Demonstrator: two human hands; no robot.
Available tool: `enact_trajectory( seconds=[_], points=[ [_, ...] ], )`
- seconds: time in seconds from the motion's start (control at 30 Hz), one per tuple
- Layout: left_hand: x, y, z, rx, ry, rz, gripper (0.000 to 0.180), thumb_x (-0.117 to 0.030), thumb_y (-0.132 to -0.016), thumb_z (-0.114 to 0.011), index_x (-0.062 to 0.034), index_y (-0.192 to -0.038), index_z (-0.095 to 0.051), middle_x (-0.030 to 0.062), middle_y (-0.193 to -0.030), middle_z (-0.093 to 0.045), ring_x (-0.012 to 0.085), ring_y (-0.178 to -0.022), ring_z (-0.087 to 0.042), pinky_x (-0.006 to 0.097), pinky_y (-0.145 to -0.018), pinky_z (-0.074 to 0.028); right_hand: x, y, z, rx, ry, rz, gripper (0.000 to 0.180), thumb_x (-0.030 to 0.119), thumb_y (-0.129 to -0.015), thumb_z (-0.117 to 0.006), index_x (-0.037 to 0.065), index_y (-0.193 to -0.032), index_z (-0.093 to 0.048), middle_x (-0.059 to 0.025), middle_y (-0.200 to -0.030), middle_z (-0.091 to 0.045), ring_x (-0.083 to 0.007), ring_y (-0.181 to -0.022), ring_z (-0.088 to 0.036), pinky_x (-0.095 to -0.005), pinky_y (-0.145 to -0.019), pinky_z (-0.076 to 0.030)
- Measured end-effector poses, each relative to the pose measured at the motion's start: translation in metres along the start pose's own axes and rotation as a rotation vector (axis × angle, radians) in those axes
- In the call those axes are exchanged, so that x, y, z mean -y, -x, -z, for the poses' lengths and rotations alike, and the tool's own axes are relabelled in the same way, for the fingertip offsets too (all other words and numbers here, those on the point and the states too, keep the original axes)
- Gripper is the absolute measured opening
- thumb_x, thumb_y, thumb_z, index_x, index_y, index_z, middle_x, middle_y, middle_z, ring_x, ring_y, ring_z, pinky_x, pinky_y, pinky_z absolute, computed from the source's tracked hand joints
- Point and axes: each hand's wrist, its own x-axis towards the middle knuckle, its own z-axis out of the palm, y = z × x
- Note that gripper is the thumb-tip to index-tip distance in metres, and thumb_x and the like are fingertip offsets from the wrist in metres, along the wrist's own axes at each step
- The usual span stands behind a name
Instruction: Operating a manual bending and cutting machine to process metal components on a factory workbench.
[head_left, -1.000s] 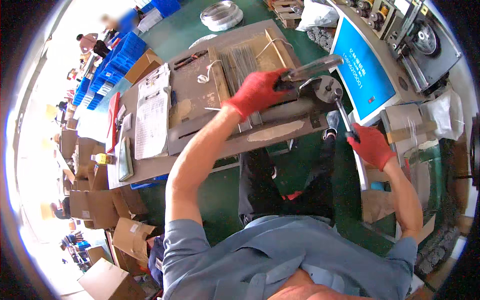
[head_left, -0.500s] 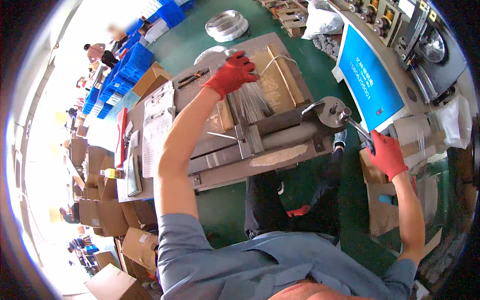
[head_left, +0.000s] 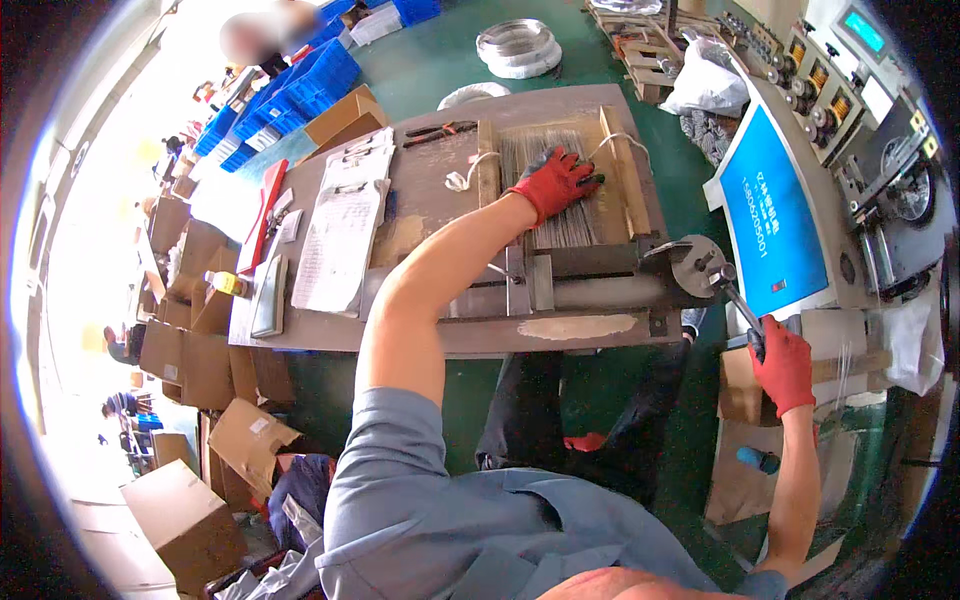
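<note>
My left hand [head_left: 553, 183], in a red glove, rests with fingers spread on a bundle of thin metal rods [head_left: 560, 210] lying in a wooden tray [head_left: 620, 170] on the workbench [head_left: 430, 200]. My right hand [head_left: 782, 362], also red-gloved, grips the black handle of a lever [head_left: 740, 305] that runs up to a round metal disc [head_left: 697, 264] on the bench-mounted cutting machine [head_left: 590, 290].
Papers on clipboards [head_left: 340, 225], pliers [head_left: 440, 130] and a red tool [head_left: 262, 215] lie on the bench. A blue panel [head_left: 770, 220] and control machine stand right. Wire coils [head_left: 515, 45] and blue crates [head_left: 300, 85] sit beyond; cardboard boxes [head_left: 180, 350] crowd the left floor.
My left hand moved from the machine's lever area up and back onto the rod bundle in the tray. My right hand pulled the lever handle down and to the right.
</note>
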Motion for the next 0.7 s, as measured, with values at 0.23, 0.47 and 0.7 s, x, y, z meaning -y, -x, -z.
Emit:
enact_trajectory(
  seconds=[0.23,0.47,0.7],
  points=[
    [0.004,-0.02,0.044,-0.206,-0.115,0.147,0.041,-0.021,-0.089,-0.047,-0.0236,-0.13,-0.053,0.0045,-0.107,-0.058,0.0265,-0.105,-0.054,0.05,-0.097,-0.036,-0.025,-0.005,-0.013,-0.052,0.098,0.079,0.04,0.023,-0.077,-0.07,0.004,-0.108,-0.052,-0.0166,-0.092,-0.063,-0.0381,-0.078,-0.062,-0.048,-0.067,-0.047],
    [-0.046,-0.07,0.116,-0.401,0.285,0.419,0.053,-0.018,-0.076,-0.059,-0.0108,-0.128,-0.052,0.009,-0.105,-0.063,0.0285,-0.098,-0.06,0.044,-0.086,-0.044,-0.048,-0.016,-0.013,-0.155,0.331,0.213,0.056,0.026,-0.075,-0.071,0.008,-0.125,-0.053,-0.0123,-0.106,-0.06,-0.0293,-0.098,-0.056,-0.0445,-0.088,-0.042],
    [-0.108,-0.103,0.164,-0.322,0.612,0.403,0.058,-0.038,-0.08,-0.063,-0.0064,-0.127,-0.05,0.015,-0.106,-0.063,0.0333,-0.096,-0.062,0.045,-0.082,-0.048,0.02,-0.012,-0.062,-0.683,0.008,-0.087,0.045,0.02,-0.083,-0.066,0.008,-0.125,-0.055,-0.0158,-0.116,-0.06,-0.0353,-0.107,-0.055,-0.0477,-0.094,-0.041]
  ],
)
